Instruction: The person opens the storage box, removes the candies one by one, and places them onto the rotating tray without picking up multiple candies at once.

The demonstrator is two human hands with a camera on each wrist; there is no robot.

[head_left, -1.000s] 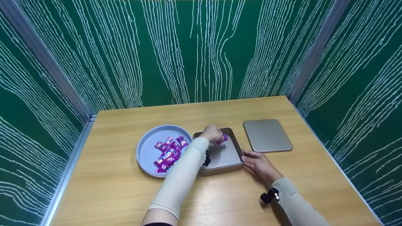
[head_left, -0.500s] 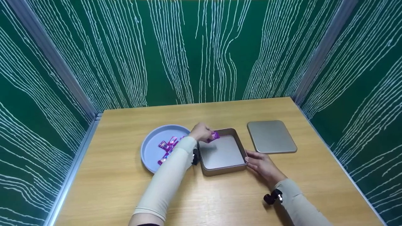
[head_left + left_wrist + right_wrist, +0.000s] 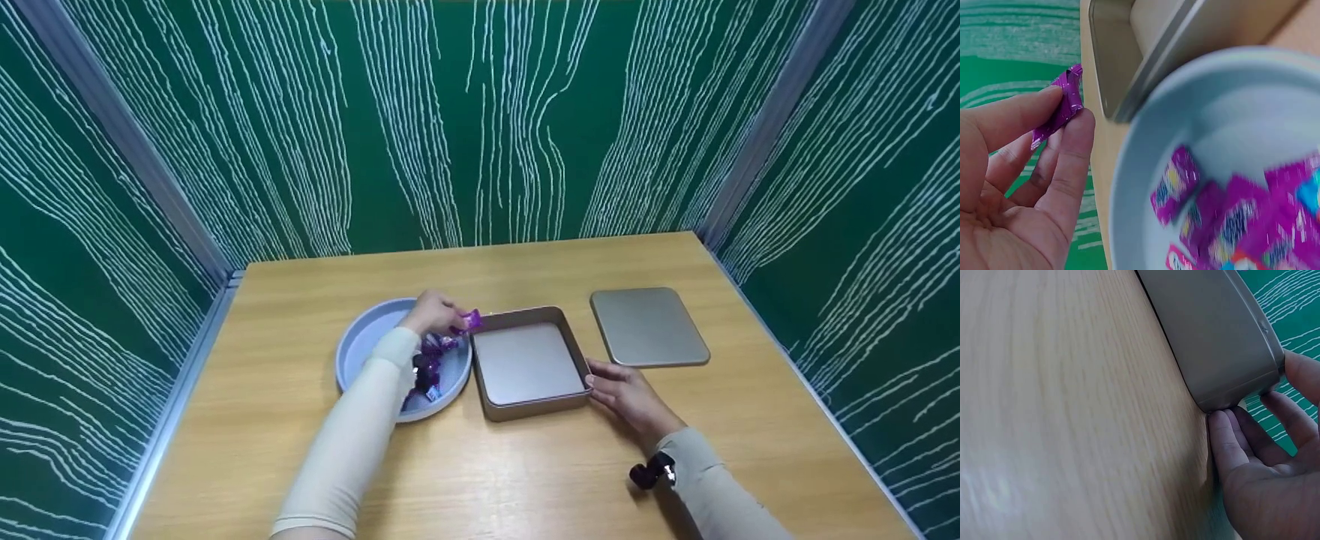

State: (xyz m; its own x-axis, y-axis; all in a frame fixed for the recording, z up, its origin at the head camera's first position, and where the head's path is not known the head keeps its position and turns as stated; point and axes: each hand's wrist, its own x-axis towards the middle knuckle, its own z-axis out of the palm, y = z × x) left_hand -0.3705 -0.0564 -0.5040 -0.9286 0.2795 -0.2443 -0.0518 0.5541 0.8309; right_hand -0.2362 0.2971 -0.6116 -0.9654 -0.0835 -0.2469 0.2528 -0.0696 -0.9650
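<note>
My left hand (image 3: 435, 313) pinches a purple wrapped candy (image 3: 1066, 107) between thumb and fingertip. It is over the right side of the round pale blue-grey tray (image 3: 346, 352), close to the left rim of a square metal tin (image 3: 525, 409). Several more purple candies (image 3: 1235, 219) lie in the tray, partly hidden by the left hand and sleeve in the head view. The tin is lidless, its flat silvery floor in sight. My right hand (image 3: 626, 394) rests its fingertips against the outside of the tin's near right corner, as the right wrist view also shows.
A flat square metal lid (image 3: 649, 327) lies on the wooden table (image 3: 525, 480) to the right of the tin. Green walls with white wavy lines (image 3: 525, 120) rise behind and on both sides of the table.
My left hand has moved left with the candy, from over the tin to over the tray's right side. The right hand stays at the tin's corner.
</note>
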